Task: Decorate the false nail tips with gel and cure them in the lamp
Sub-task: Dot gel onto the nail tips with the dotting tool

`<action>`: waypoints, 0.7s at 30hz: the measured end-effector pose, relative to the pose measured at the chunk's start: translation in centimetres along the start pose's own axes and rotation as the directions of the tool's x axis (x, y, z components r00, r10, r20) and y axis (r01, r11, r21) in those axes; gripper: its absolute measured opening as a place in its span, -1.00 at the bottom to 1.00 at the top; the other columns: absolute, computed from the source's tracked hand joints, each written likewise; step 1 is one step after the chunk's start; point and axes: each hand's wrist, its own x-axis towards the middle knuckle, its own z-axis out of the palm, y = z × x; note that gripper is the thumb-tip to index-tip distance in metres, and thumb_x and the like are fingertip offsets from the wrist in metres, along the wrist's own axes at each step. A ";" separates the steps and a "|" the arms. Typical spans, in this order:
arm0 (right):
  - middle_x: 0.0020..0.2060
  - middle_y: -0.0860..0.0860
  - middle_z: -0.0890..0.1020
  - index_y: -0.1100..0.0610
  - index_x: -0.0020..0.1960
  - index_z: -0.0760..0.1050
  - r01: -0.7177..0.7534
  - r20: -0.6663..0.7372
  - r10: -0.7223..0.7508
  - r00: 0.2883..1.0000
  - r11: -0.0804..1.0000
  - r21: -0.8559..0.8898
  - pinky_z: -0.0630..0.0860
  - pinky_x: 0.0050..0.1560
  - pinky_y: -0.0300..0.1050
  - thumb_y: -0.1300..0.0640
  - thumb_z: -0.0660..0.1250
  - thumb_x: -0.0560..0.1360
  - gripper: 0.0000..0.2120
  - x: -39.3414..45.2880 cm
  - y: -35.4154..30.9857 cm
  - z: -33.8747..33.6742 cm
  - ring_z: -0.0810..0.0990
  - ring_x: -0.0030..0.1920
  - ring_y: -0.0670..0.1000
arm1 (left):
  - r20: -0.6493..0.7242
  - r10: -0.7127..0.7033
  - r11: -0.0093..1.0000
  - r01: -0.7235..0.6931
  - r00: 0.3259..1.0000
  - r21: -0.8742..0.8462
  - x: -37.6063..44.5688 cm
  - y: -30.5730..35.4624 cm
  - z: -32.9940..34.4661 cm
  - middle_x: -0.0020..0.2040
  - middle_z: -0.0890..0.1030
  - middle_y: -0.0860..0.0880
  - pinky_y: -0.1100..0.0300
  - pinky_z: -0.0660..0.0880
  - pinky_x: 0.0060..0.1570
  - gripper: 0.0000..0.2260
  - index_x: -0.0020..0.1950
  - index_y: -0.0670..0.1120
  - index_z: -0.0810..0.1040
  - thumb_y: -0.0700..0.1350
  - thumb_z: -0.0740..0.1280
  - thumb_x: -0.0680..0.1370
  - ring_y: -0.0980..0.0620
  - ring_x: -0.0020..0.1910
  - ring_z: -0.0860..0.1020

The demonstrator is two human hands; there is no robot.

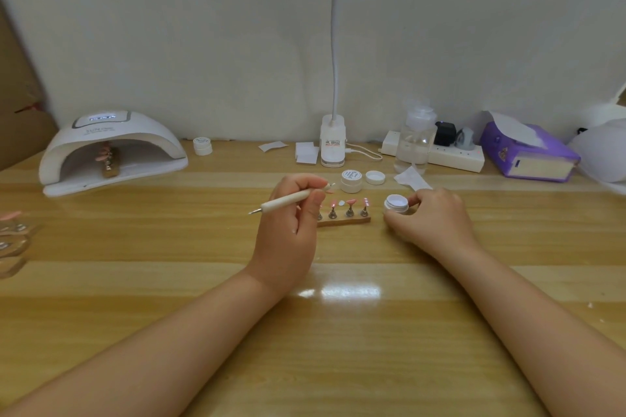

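Note:
My left hand (289,223) grips a white dotting pen (288,201), its far tip pointing up and right above the wooden nail stand (343,220). Several pink false nail tips (350,202) sit on small metal holders on that stand; my hand hides its left end. My right hand (432,220) pinches an open white gel jar (396,204) on the table just right of the stand. A white curing lamp (111,152) stands at the back left with a second nail stand (109,162) inside it.
A closed gel jar (350,180) and a loose lid (375,177) lie behind the stand. Another jar (202,145), a desk lamp base (333,142), a clear pump bottle (415,142), a power strip (454,156) and a purple tissue pack (528,152) line the back. Clear holders (13,240) lie far left.

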 end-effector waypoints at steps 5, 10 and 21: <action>0.07 0.05 0.50 0.10 0.16 0.48 0.044 -0.033 -0.047 0.998 0.994 -0.096 0.31 0.10 -0.06 -0.17 0.33 0.30 -0.48 -0.2 -0.5 0.0 0.41 0.16 0.11 | -0.024 -0.010 1.000 0.010 1.000 -0.009 0.1 0.1 -0.1 -0.22 0.56 0.00 0.37 0.44 -0.29 -0.88 -0.03 0.12 0.45 -0.12 0.22 0.56 0.21 -0.30 0.49; -0.30 0.01 0.46 0.18 -0.22 0.46 0.384 -0.291 -0.363 0.885 0.923 0.017 0.31 -0.30 -0.11 0.07 0.37 0.33 -0.81 -1.3 -1.2 -0.4 0.43 -0.26 0.07 | -0.104 -0.060 0.998 0.059 0.993 -0.013 0.5 -0.2 -0.4 -0.24 0.54 0.06 0.37 0.43 -0.33 -0.86 -0.05 0.11 0.44 -0.14 0.20 0.58 0.18 -0.30 0.50; -0.47 -0.05 0.26 0.07 -0.44 0.16 0.363 0.006 -0.399 0.917 0.828 -0.427 0.02 -0.49 -0.19 -0.02 0.03 0.56 -0.59 -2.8 -3.3 0.7 0.36 -0.39 0.05 | -0.151 -0.198 0.980 0.200 0.969 -0.001 0.9 -0.9 -0.5 -0.25 0.52 0.08 0.48 0.41 -0.32 -0.81 -0.09 0.10 0.44 -0.19 0.21 0.62 0.36 -0.31 0.48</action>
